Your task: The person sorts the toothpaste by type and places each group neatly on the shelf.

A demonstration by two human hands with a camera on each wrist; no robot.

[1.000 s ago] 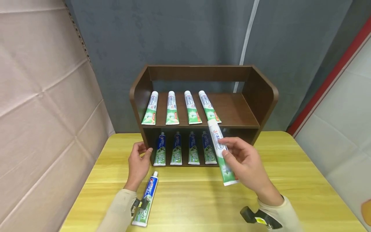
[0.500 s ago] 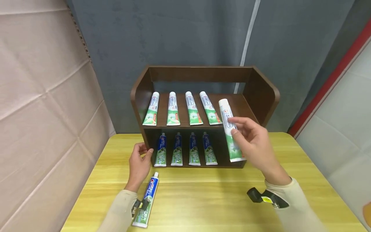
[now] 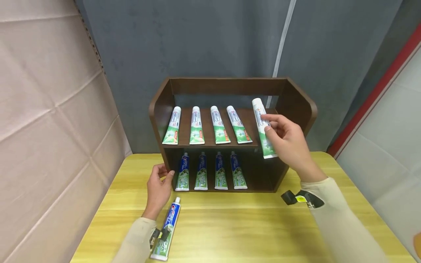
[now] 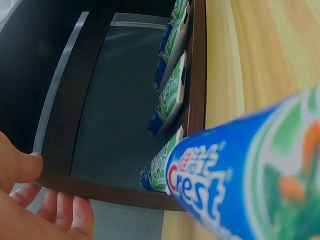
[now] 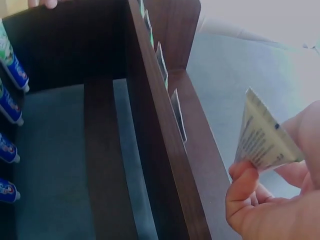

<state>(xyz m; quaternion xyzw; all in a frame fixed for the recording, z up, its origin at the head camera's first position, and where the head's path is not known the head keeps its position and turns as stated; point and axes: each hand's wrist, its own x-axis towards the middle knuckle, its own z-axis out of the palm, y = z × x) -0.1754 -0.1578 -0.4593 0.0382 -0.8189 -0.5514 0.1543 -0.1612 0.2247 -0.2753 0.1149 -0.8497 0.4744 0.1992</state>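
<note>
In the head view, my right hand (image 3: 286, 142) pinches a white-and-green toothpaste tube (image 3: 262, 122) between thumb and fingers. It holds the tube tilted, cap up, at the right part of the upper shelf; whether the tube touches the board I cannot tell. In the right wrist view, the tube's flat crimped end (image 5: 265, 135) faces the camera. My left hand (image 3: 158, 188) grips the left side panel of the brown two-tier rack (image 3: 230, 86). The left wrist view has its thumb (image 4: 22, 167) and fingers on opposite sides of the panel edge.
Several white-and-green tubes (image 3: 196, 126) lie in a row on the upper shelf. Several blue-and-green Crest tubes (image 3: 201, 171) lie on the lower tier. Another Crest tube (image 3: 168, 226) rests on the wooden table (image 3: 236, 226) beside my left forearm. A grey curtain (image 3: 217, 40) hangs behind.
My right hand has carried the white-and-green tube up, away and to the right, from in front of the lower tier to the upper shelf's right part. The left hand stays on the rack.
</note>
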